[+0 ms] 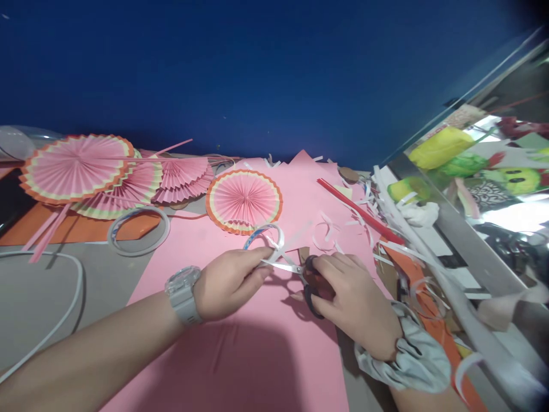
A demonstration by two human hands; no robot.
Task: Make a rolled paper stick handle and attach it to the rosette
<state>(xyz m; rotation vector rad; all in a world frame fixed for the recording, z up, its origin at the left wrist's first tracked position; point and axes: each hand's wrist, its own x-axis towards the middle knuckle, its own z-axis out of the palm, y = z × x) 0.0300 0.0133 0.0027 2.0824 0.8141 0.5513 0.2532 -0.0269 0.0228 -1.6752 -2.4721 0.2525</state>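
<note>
My left hand (pixel 238 283) is closed in a pinch on white tape. The tape (pixel 278 236) curls up above the fingertips, with a blue-printed inner face on its left side. My left fingers cover part of it, so I cannot tell how much is roll and how much is loose strip. In my right hand (pixel 349 292) are black-handled scissors (pixel 285 267), fingers through the loops, blades pointing left at the tape by my left fingertips. Beneath both hands lies a large pink paper sheet (pixel 240 349). Just beyond them sits a round pleated paper fan (pixel 244 197) with an orange and cream rim.
More pleated fans (pixel 79 166) are piled at the left, near a tape roll (pixel 158 243) and a white cable (pixel 79 274). A red strip (pixel 358 210) and white paper scraps (pixel 328 229) lie right. A blue partition (pixel 257 74) stands behind; a metal-framed edge (pixel 480 229) borders the right.
</note>
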